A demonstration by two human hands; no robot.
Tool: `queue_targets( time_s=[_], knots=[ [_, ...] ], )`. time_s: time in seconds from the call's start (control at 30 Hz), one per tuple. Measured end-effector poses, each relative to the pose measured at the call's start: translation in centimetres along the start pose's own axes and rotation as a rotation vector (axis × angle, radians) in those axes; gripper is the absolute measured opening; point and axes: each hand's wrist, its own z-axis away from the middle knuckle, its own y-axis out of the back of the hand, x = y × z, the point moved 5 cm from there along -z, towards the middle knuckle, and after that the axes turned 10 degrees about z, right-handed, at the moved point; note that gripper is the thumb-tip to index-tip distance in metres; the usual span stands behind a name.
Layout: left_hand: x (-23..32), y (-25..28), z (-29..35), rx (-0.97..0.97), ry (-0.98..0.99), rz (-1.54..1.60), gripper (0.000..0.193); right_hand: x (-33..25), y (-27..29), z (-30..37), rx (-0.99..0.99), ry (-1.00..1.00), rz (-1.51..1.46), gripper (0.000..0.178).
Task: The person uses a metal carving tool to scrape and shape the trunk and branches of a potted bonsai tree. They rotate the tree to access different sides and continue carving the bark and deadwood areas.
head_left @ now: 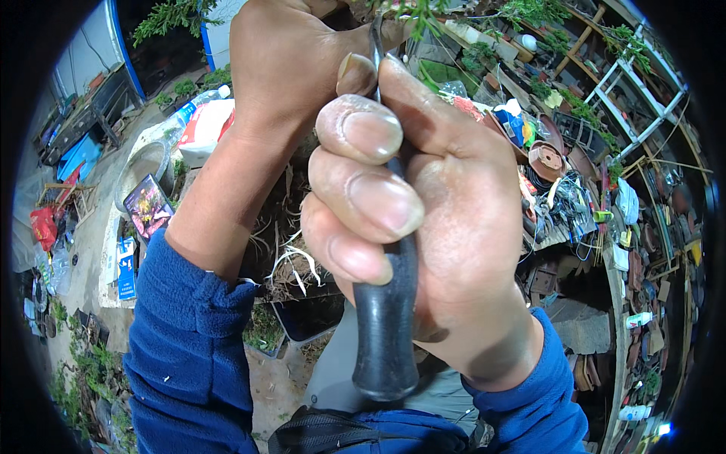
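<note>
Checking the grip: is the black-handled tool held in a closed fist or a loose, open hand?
Closed fist: the right hand has its fingers curled tightly round the black-handled tool.

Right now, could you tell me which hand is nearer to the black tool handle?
Right. The right hand grips the black tool handle itself; the left hand is higher up, near the green twigs.

Both forearms wear thick blue fleece sleeves, the fabric soft and slightly pilled, ending in plain cuffs just short of the wrists. The left hand (283,68) and the right hand (423,197) are bare, with no gloves, rings or watch. The fingernails are short and broad, with dirt along their edges, and the finger creases are grimy too.
</note>
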Motion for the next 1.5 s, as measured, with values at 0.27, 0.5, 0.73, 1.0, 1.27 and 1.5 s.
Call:
queue_targets(
  time_s=[0.27,0.5,0.73,1.0,1.27,1.5],
  knots=[
    [0.1,0.4,0.0,0.015,-0.001,-0.021,0.028,0.5,0.3,-0.6,0.143,0.082,0.077,0.032],
    [0.0,0.4,0.0,0.031,-0.016,-0.054,0.026,1.6,1.5,-2.0,0.303,0.319,0.422,0.042],
    [0.8,-0.1,-0.1,-0.013,-0.219,-0.144,0.024,0.9,2.6,-2.4,0.214,0.47,0.646,0.051],
    [1.5,0.1,0.2,-0.174,-0.412,-0.927,0.032,0.5,2.2,-1.6,0.232,0.327,0.598,0.047],
    [0.2,0.7,0.4,-0.182,-0.458,-1.139,0.031,-0.9,0.6,-0.3,0.296,0.044,0.454,0.038],
    [-0.3,1.2,0.4,-0.16,-0.453,-1.102,0.028,-0.2,1.1,-1.0,0.306,0.176,0.525,0.04]
  ],
)
